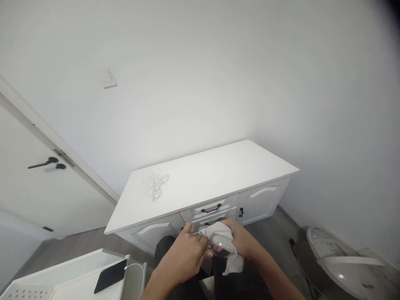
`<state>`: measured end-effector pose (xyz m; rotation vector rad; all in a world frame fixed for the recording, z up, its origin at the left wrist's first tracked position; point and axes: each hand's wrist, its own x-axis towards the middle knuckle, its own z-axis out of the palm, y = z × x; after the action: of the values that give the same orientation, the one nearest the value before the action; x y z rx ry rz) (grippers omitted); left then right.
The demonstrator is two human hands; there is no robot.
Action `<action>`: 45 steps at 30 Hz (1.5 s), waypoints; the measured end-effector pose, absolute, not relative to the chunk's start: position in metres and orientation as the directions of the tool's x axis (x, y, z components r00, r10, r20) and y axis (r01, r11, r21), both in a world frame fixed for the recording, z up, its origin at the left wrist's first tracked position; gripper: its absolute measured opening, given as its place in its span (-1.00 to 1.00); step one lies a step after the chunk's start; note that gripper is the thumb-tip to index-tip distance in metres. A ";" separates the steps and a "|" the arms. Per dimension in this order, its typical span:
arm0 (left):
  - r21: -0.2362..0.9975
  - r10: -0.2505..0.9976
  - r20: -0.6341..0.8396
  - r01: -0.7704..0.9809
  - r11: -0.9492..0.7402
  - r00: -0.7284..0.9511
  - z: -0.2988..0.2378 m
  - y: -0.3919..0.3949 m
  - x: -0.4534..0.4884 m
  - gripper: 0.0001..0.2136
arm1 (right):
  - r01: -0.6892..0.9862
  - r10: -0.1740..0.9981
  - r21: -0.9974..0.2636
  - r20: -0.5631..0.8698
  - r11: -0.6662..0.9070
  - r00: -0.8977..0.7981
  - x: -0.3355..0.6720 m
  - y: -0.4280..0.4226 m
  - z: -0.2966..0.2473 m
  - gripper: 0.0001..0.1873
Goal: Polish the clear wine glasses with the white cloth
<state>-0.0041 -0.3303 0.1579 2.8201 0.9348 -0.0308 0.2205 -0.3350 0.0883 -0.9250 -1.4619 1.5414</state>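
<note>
My left hand point(184, 255) and my right hand point(243, 243) meet low in the view, in front of the white cabinet point(206, 179). Between them is a clear glass point(222, 246) partly wrapped in a white cloth point(233, 261). My left hand's fingers are closed on the glass's near end. My right hand is curled around the cloth and the glass's bowl. Two or three more clear glasses point(155, 185) stand on the cabinet top near its left end.
The cabinet has drawers with black handles point(211, 208) facing me. A white door with a black lever point(42, 163) is at the left. A white basket-like stand holding a dark phone point(110, 276) is at lower left. A white appliance point(343, 260) sits on the floor at right.
</note>
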 end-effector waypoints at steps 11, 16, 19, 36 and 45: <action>0.444 0.596 -0.111 0.576 -0.686 0.796 0.159 -0.323 -0.007 -0.84 | 0.218 0.645 -0.668 0.500 0.712 -0.578 0.229 -0.340 0.112 -0.79; 0.172 0.635 -0.039 0.631 -0.757 0.772 0.150 -0.330 -0.001 -0.78 | 0.168 0.869 -0.919 0.262 0.358 -0.420 0.229 -0.331 0.107 -0.82; 0.108 0.645 0.011 0.641 -0.760 0.764 0.143 -0.332 0.001 -0.75 | -0.014 0.931 -1.000 0.004 -0.001 -0.365 0.223 -0.330 0.105 -0.83; 0.193 0.741 0.037 0.723 -0.663 0.670 0.139 -0.329 -0.001 -0.72 | -0.179 0.964 -0.973 -0.100 -0.146 -0.246 0.279 -0.334 0.106 -0.83; 0.096 0.891 0.048 0.886 -0.454 0.452 0.139 -0.328 0.006 -0.64 | 0.175 0.949 -0.962 0.243 0.209 0.201 0.231 -0.324 0.106 -0.26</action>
<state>0.0060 -0.3282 0.1391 2.6275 1.6099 0.1407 0.2306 -0.3237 0.1062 -1.2413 -1.2502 0.8024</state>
